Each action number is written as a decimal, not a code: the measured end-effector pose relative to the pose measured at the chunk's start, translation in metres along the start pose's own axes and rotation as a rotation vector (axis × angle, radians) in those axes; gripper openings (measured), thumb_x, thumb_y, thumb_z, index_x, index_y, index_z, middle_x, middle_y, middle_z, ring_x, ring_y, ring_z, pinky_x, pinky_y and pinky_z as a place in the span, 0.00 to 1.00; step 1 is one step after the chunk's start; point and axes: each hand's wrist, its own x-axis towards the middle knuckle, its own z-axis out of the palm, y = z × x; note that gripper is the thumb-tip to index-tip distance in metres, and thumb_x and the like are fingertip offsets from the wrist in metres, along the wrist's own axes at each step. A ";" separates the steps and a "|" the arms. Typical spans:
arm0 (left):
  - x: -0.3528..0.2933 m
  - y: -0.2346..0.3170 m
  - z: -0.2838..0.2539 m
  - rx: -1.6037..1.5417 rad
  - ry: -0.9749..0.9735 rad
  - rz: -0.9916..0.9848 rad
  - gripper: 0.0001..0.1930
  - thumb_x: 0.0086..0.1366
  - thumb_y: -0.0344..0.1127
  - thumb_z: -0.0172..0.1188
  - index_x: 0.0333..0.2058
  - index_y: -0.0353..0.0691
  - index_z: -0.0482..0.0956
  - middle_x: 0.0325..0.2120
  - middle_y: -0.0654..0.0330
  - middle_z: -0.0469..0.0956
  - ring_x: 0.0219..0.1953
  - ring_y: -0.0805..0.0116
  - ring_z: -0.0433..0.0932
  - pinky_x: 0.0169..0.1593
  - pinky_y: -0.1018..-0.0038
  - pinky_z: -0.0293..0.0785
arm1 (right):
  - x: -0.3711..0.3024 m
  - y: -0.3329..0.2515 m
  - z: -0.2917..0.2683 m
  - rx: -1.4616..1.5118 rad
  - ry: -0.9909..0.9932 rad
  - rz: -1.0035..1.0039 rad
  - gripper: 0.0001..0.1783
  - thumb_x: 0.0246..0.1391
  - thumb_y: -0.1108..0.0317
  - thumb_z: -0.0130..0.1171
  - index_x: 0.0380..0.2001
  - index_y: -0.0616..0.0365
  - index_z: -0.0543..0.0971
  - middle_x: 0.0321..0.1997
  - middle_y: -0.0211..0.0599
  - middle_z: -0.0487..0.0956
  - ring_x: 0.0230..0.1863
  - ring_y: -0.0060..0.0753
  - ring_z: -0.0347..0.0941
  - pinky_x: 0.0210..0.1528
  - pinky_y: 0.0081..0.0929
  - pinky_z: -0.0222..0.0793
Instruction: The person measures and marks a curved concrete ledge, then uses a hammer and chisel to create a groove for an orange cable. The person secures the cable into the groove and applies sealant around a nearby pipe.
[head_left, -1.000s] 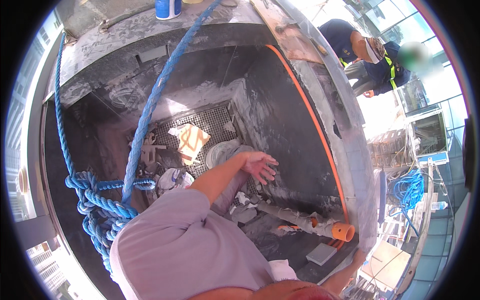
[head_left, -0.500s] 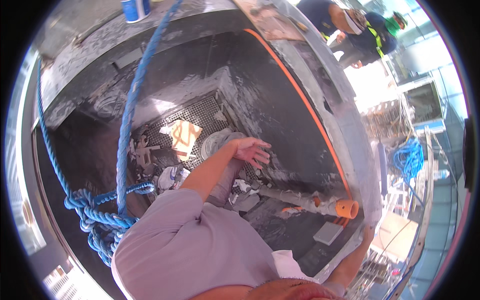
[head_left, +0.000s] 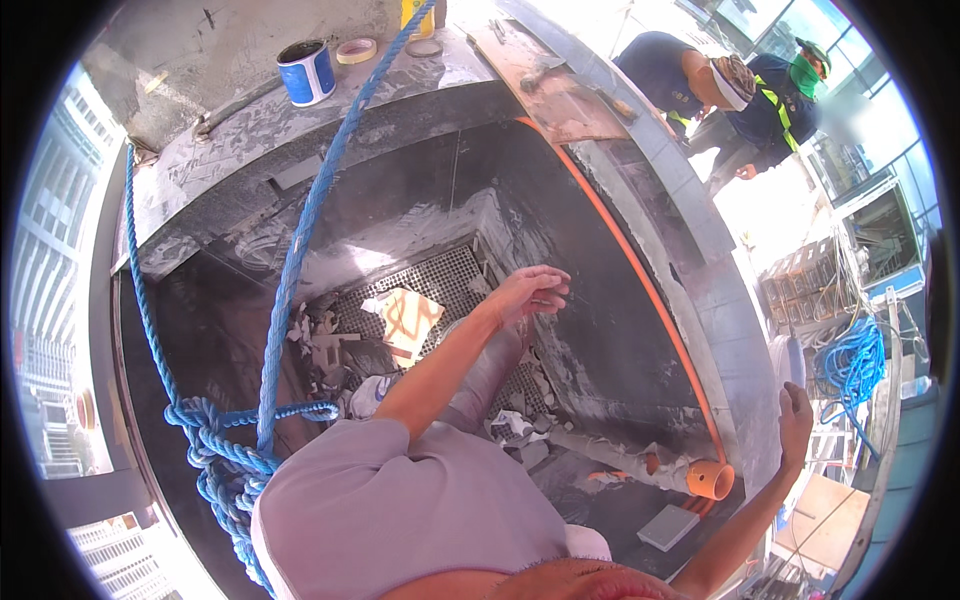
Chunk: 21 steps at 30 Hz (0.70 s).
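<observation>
My left hand (head_left: 535, 293) is held out over a deep, dark-walled pit, fingers loosely bent and apart, with nothing in it. Below it my leg (head_left: 485, 375) reaches down toward the pit's grid-like floor (head_left: 445, 285). At the right, my right hand (head_left: 795, 425) is by the outer edge of the grey wall top (head_left: 715, 300), beside a pale rounded object (head_left: 788, 362). Its fingers look extended and hold nothing visible; whether they touch the wall I cannot tell. An orange pipe end (head_left: 710, 480) sticks up inside the wall, near a flat grey block (head_left: 668, 527).
Knotted blue rope (head_left: 215, 440) hangs at the left, with a taut length (head_left: 300, 240) crossing the pit. Rubble and a marked board piece (head_left: 412, 322) lie below. A blue-white can (head_left: 306, 75) and tape roll (head_left: 356, 50) sit on the far ledge. Two people (head_left: 665, 75) are beyond the wall.
The view has shifted, bringing more of the far ledge into sight. My right hand has moved forward along the wall. My left hand stays over the pit, its fingers less spread.
</observation>
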 end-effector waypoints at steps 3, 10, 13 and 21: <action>0.015 0.083 0.023 0.092 0.151 0.440 0.11 0.76 0.36 0.62 0.49 0.35 0.85 0.37 0.60 0.84 0.33 0.70 0.84 0.45 0.72 0.83 | 0.052 -0.034 0.051 -0.015 -0.119 -0.096 0.24 0.73 0.55 0.59 0.54 0.68 0.83 0.48 0.46 0.87 0.47 0.34 0.83 0.48 0.33 0.78; 0.068 0.318 0.050 0.295 0.405 1.157 0.11 0.74 0.36 0.63 0.44 0.32 0.86 0.28 0.60 0.84 0.28 0.75 0.80 0.37 0.76 0.76 | 0.131 -0.073 0.133 0.176 -0.317 0.281 0.33 0.73 0.44 0.59 0.22 0.62 0.80 0.15 0.34 0.75 0.15 0.28 0.73 0.19 0.30 0.67; 0.131 0.437 0.056 0.433 0.467 1.342 0.12 0.72 0.37 0.64 0.41 0.31 0.85 0.25 0.61 0.83 0.24 0.73 0.79 0.32 0.73 0.73 | 0.139 -0.101 0.138 -0.046 -0.448 0.394 0.36 0.71 0.42 0.61 0.22 0.68 0.77 0.15 0.43 0.74 0.23 0.38 0.79 0.29 0.43 0.70; 0.196 0.592 0.070 1.188 0.784 1.148 0.13 0.74 0.32 0.60 0.51 0.32 0.84 0.40 0.54 0.86 0.40 0.66 0.85 0.46 0.70 0.81 | 0.161 -0.155 0.131 -0.285 -0.578 0.428 0.38 0.63 0.36 0.67 0.32 0.69 0.76 0.34 0.60 0.79 0.38 0.65 0.76 0.43 0.55 0.68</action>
